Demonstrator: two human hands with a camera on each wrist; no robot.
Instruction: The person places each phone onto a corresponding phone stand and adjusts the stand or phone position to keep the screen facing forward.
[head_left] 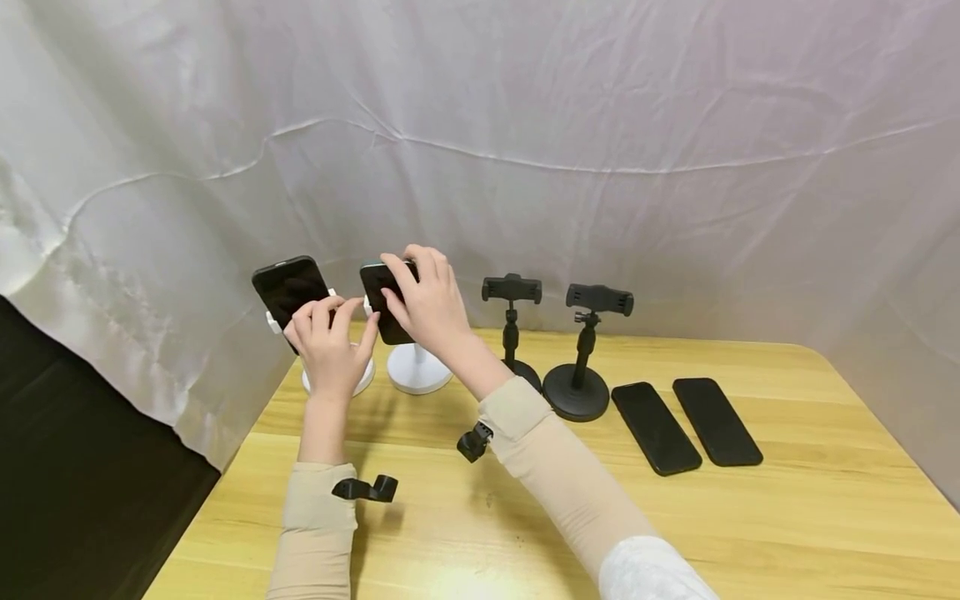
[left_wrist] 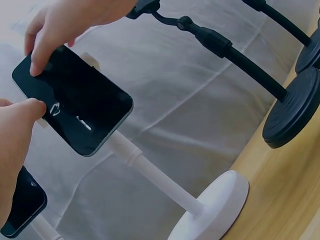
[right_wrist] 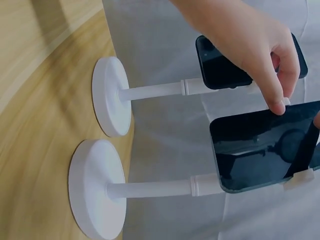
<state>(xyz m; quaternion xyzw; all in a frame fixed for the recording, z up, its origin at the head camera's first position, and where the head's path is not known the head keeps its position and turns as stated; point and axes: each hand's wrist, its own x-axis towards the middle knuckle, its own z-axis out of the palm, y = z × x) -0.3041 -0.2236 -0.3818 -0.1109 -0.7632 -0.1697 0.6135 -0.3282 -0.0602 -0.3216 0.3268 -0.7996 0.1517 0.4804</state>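
At the second white phone stand (head_left: 418, 369), my right hand (head_left: 431, 304) grips the upper part of a black smartphone (head_left: 392, 323), thumb on its screen. The phone sits tilted in the white clamp of that stand. My left hand (head_left: 330, 350) is at the phone's left edge, where its thumb and fingers pinch the white clamp jaw; the right wrist view shows this left hand (right_wrist: 245, 40) from the side. Behind it another black smartphone (head_left: 288, 287) rests in the leftmost white stand (right_wrist: 111, 95), partly covered by the hand.
Two black phone stands (head_left: 576, 392) with bare clamps stand right of the white ones. Further right, two black smartphones (head_left: 656, 429) lie flat on the wooden table (head_left: 810, 517). A pale cloth (head_left: 600, 167) hangs behind. Black wrist mounts (head_left: 365, 488) stick out from both sleeves.
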